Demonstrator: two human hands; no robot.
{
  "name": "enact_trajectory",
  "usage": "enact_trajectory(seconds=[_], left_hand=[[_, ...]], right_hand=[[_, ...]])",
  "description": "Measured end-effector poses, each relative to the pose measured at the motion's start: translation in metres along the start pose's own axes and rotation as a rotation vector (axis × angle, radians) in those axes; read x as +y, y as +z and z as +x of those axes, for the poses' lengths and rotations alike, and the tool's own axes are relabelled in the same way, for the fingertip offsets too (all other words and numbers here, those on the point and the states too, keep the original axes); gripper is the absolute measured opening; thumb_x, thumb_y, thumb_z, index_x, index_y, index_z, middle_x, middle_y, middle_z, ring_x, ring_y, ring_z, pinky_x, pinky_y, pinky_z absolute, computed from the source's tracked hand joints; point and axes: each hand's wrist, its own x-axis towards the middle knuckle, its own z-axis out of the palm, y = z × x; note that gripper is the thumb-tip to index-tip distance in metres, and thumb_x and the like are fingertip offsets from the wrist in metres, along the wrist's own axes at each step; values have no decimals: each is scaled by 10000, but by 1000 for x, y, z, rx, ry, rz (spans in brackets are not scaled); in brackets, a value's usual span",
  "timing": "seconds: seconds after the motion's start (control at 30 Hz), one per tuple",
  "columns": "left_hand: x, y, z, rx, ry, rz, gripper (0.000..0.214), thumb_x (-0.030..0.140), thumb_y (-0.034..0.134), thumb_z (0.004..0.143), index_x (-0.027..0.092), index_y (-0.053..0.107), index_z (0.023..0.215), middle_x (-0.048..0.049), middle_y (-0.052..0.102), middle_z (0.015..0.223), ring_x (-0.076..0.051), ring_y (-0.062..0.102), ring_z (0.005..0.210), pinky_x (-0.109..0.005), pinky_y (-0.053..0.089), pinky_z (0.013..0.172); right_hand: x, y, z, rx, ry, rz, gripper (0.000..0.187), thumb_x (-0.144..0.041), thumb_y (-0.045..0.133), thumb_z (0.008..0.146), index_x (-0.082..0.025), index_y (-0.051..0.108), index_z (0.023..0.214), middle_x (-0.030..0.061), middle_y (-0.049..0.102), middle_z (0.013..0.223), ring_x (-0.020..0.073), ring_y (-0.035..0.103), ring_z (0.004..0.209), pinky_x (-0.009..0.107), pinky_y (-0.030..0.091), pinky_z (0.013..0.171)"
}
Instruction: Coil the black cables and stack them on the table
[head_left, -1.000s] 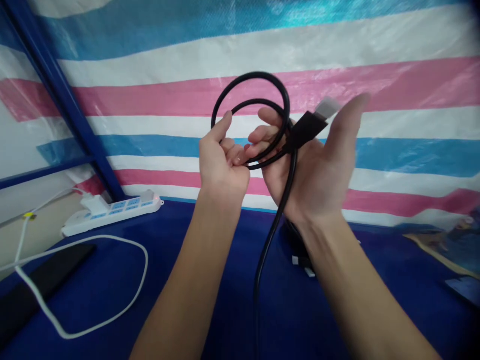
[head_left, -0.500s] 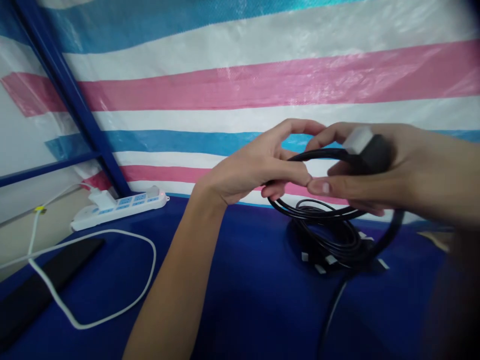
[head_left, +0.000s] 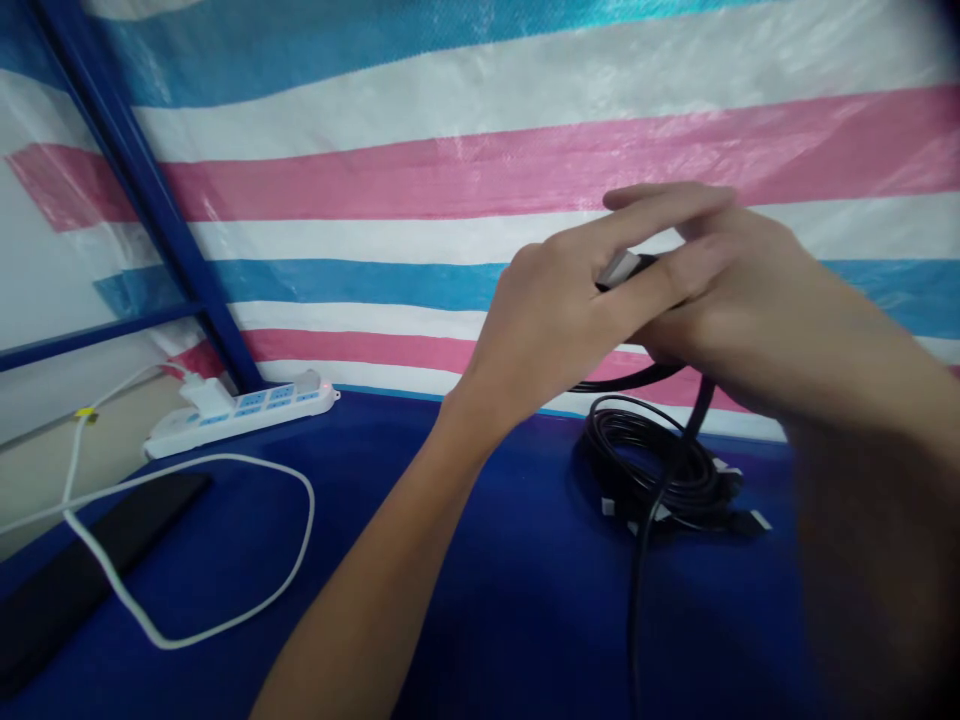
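Both my hands are together at right of centre, above the blue surface, around a black cable [head_left: 628,381]. My left hand [head_left: 574,300] is closed on it, its fingers reaching across to my right hand [head_left: 739,285]. A silver-ended connector [head_left: 621,269] pokes out between them. My right hand curls round the cable from the other side; most of its fingers are hidden. One length of cable hangs from below my right hand to the bottom edge. Behind it, a pile of coiled black cables [head_left: 679,478] with several silver-tipped connectors lies on the surface.
On the left, a white power strip [head_left: 247,412] with a plug in it lies beside a blue metal frame [head_left: 161,215]. A white cord [head_left: 309,520] loops over a flat black object [head_left: 112,560]. A striped plastic sheet [head_left: 375,185] hangs behind the blue surface [head_left: 510,560].
My hands have drawn together, the left moving right and its fingers now crossing the right hand. The connector has shifted left, and the open cable loop is mostly covered by the hands.
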Motion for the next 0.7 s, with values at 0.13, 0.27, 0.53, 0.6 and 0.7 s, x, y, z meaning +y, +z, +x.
enact_trajectory(seconds=[0.13, 0.27, 0.53, 0.6, 0.7], left_hand=[[-17, -4, 10, 33, 238, -73, 208, 239, 584, 838, 174, 618, 643, 34, 494, 598, -31, 368, 468, -184, 322, 445], [-24, -13, 16, 14, -33, -236, 190, 320, 563, 845, 176, 576, 722, 59, 331, 539, -13, 209, 392, -172, 197, 358], [-30, -19, 8, -701, -359, 207, 62, 124, 582, 707, 177, 550, 715, -10, 557, 537, -105, 532, 495, -191, 360, 400], [-32, -12, 7, -523, -321, 243, 102, 86, 552, 682, 170, 530, 628, 34, 429, 449, -66, 414, 390, -196, 308, 364], [-31, -6, 9, -296, -314, 119, 154, 31, 509, 665, 161, 508, 583, 84, 284, 412, -18, 264, 329, -195, 276, 370]], right_hand=[[9, 1, -2, 99, 176, 347, 200, -102, 653, 708, -182, 632, 890, -22, 579, 556, 89, 511, 454, 225, 396, 427], [23, 1, 0, 68, 272, 304, 117, -181, 539, 814, -171, 641, 757, -60, 403, 446, 63, 388, 377, 243, 373, 419], [29, -3, -2, -55, 69, -570, 494, -65, 558, 663, -99, 648, 1148, 127, 664, 809, 260, 589, 754, 353, 393, 631], [25, 3, -1, 0, 43, -592, 562, -48, 557, 639, -119, 623, 1192, 114, 648, 754, 302, 591, 769, 368, 384, 638], [21, 8, 0, 153, 110, -348, 410, -82, 572, 689, -173, 653, 1081, 57, 609, 646, 240, 571, 635, 342, 374, 583]])
